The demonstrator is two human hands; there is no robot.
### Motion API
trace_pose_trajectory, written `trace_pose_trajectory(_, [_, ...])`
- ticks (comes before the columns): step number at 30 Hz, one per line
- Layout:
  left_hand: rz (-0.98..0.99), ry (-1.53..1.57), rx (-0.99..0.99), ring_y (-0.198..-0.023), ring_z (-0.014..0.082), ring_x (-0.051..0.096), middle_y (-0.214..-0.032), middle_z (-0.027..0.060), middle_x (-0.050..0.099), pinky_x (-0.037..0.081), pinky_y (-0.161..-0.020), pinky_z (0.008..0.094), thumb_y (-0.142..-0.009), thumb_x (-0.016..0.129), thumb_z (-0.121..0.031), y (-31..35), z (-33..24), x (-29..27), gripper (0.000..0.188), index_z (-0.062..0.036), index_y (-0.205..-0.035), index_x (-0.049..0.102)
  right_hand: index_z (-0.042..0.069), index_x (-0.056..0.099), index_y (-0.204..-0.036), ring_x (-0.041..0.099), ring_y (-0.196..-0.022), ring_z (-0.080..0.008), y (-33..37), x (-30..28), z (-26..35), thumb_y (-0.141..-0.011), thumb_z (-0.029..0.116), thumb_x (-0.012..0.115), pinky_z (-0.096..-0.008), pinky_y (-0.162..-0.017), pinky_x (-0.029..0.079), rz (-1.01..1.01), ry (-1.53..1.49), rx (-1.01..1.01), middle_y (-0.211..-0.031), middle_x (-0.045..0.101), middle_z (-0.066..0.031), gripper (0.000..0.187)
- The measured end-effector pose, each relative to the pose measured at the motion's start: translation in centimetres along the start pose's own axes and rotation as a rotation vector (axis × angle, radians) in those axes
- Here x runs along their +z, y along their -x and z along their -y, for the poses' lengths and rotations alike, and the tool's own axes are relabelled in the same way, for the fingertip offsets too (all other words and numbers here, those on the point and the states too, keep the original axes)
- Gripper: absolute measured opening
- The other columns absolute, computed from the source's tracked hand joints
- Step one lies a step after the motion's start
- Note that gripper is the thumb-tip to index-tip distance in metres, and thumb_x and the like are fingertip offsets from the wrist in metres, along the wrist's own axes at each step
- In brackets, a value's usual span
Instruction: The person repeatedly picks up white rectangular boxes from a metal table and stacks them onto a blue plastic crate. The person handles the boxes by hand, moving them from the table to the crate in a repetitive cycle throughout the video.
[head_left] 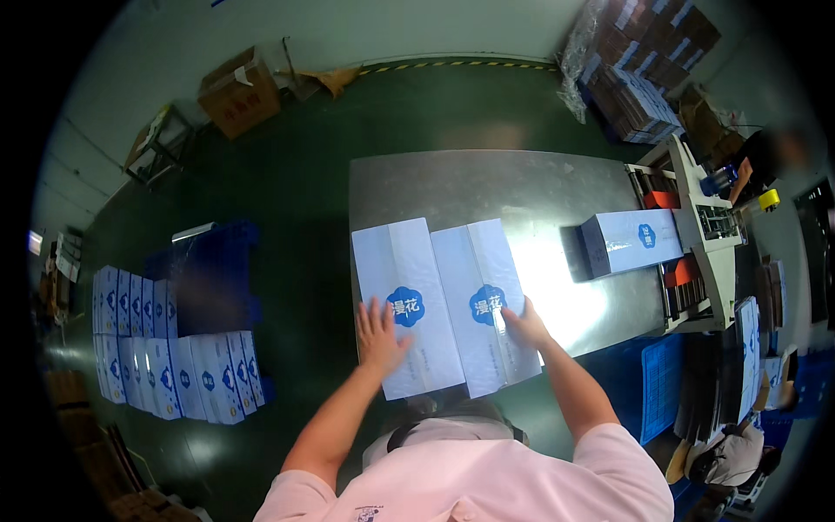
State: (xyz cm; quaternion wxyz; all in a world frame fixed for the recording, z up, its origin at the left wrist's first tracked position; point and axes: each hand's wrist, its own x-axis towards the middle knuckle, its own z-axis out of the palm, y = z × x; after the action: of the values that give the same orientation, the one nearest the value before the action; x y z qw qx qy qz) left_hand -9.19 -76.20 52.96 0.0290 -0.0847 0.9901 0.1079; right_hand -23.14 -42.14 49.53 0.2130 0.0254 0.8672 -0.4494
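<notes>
Both flat hands, left hand (pixel 380 335) and right hand (pixel 525 324), press two wrapped white-and-blue rectangular packs (pixel 445 300), gripping nothing; a third boxed pack (pixel 628 242) waits beyond the right hand, many stacked packs (pixel 174 352) left of the left hand.

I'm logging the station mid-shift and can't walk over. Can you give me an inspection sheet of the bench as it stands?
Surface: metal table, glare near its right end.
Job's things: two white wrapped packs side by side, left pack and right pack; third pack at the machine.
Clutter: nothing seen on the table.
Grippers: left hand flat on left pack; right hand on right pack's edge.
Cables: nothing seen.
Surroundings: rows of packs on blue pallet; cardboard box; wrapped stack.
</notes>
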Motion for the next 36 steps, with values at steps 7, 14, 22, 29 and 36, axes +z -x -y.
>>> trace_pose_trajectory(7, [0.348, 0.03, 0.469, -0.142, 0.0458, 0.002, -0.155, 0.0228, 0.01, -0.001, -0.108, 0.067, -0.074, 0.053, -0.074, 7.3, -9.7, -1.0, 0.107, -0.0042, -0.149, 0.023, 0.001, 0.052, -0.128, 0.06, -0.101, -0.0211, 9.6, -1.7, -1.5, -0.087, 0.047, 0.065, -0.0353, -0.083, 0.05, 0.131, -0.488, 0.659, -0.114, 0.062, -0.0125, 0.063])
trace_pose_trajectory(14, [0.134, -0.071, 0.47, -0.141, 0.0422, 0.015, -0.151, 0.0205, 0.026, 0.008, -0.107, 0.068, -0.077, 0.057, -0.064, 6.5, -10.7, 1.4, 0.088, -0.004, -0.14, 0.041, -0.005, 0.049, -0.129, 0.059, -0.095, -0.0217, 7.3, -1.5, -0.5, -0.089, 0.052, 0.059, -0.036, -0.08, 0.05, 0.193, -0.399, 0.49, -0.112, 0.06, -0.0141, 0.07])
trace_pose_trajectory(22, [-0.027, -0.192, 0.459, -0.138, 0.0384, 0.026, -0.146, 0.0157, 0.036, 0.019, -0.106, 0.0672, -0.075, 0.062, -0.059, 6.2, -11.0, 4.4, 0.077, -0.0073, -0.132, 0.051, 0.0, 0.054, -0.127, 0.059, -0.103, -0.021, 3.5, -2.7, -2.6, -0.086, 0.055, 0.062, -0.0336, -0.09, 0.046, 0.368, -0.335, 0.374, -0.114, 0.063, -0.0131, 0.069])
trace_pose_trajectory(29, [-0.068, -0.174, 0.409, -0.136, 0.0392, 0.029, -0.145, 0.0165, 0.037, 0.02, -0.107, 0.066, -0.074, 0.065, -0.057, 6.6, -11.8, 5.3, 0.077, -0.0034, -0.127, 0.053, 0.001, 0.061, -0.115, 0.059, -0.102, -0.0382, -12.5, -14.7, -3.7, -0.082, 0.037, 0.065, -0.042, -0.09, 0.047, -0.359, 0.434, -0.396, -0.11, 0.063, -0.0216, 0.049])
trace_pose_trajectory(36, [0.118, -0.128, 0.413, -0.136, 0.0377, 0.03, -0.145, 0.0171, 0.036, 0.02, -0.107, 0.0653, -0.073, 0.071, -0.046, 5.1, -12.5, 2.1, 0.08, -0.001, -0.133, 0.045, 0.015, 0.046, -0.133, 0.027, -0.137, -0.0375, -23.5, -25.7, -3.4, -0.079, 0.042, 0.065, -0.0618, -0.109, 0.019, -0.437, 0.918, -0.283, -0.139, 0.041, -0.0161, 0.064])
